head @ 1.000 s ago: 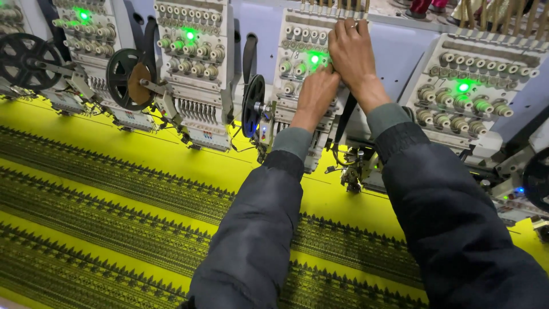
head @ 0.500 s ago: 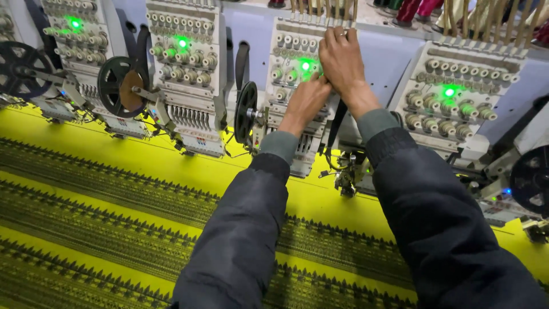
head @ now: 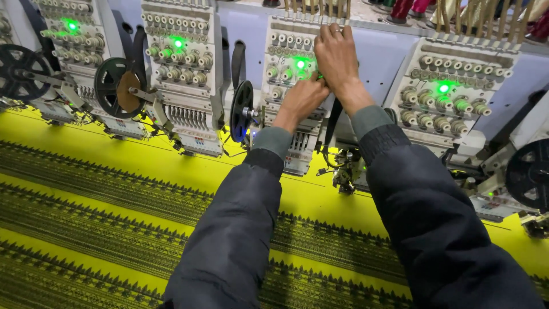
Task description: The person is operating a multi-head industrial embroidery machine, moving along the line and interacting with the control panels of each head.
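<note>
Both hands are working on the upright embroidery head (head: 297, 86), its long axis standing vertical above the yellow fabric (head: 171, 171). The left hand (head: 302, 98) is curling, fingers pinching at the tension knobs (head: 276, 72); the right hand (head: 336, 56) is lying flat, fingers pointing up.

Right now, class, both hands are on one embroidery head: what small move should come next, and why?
Probably a small pinch and pull by the left hand at the tension knobs, while the right hand steadies above. Both hands sit beside the green light; any thread there is too fine to see.
</note>
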